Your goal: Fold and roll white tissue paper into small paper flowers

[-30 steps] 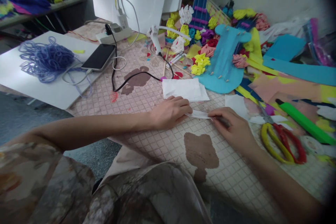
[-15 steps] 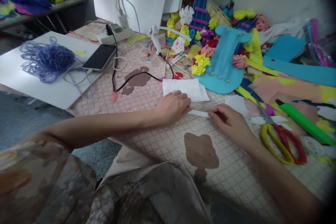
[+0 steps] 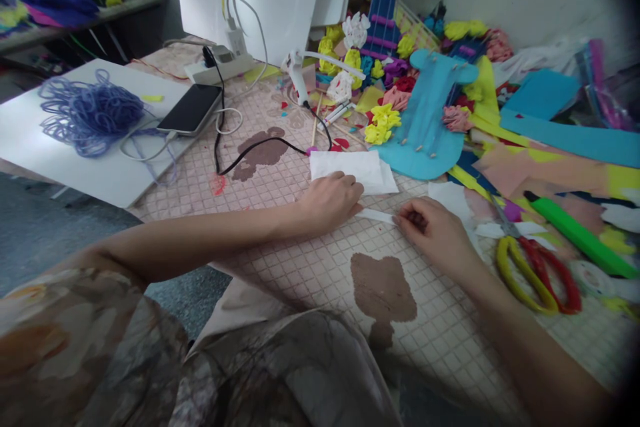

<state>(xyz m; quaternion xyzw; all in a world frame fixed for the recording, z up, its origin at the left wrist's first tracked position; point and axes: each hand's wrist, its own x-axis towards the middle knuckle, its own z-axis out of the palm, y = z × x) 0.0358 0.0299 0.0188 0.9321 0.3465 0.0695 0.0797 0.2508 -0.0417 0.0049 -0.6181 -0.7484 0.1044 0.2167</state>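
A narrow white paper strip (image 3: pixel 377 215) stretches between my two hands, low over the table. My left hand (image 3: pixel 333 203) is closed on its left end, back of the hand upward, so the fingertips are hidden. The right end is pinched between thumb and fingers of my right hand (image 3: pixel 435 230). Just behind my left hand lies a folded white paper sheet (image 3: pixel 347 165), partly covered by the knuckles. To the right of my right hand rest scissors (image 3: pixel 530 273) with one yellow and one red handle.
Behind the hands stand a white glue gun (image 3: pixel 299 80) and a blue cardboard piece (image 3: pixel 425 120) among crumpled paper flowers. A green marker (image 3: pixel 580 233) lies at right among paper scraps. At left, a phone (image 3: pixel 191 109) and purple yarn (image 3: pixel 93 112) lie on a white board (image 3: pixel 115 180).
My right hand has shifted very slightly to the left along the strip. Otherwise the hands and the strip look nearly the same.
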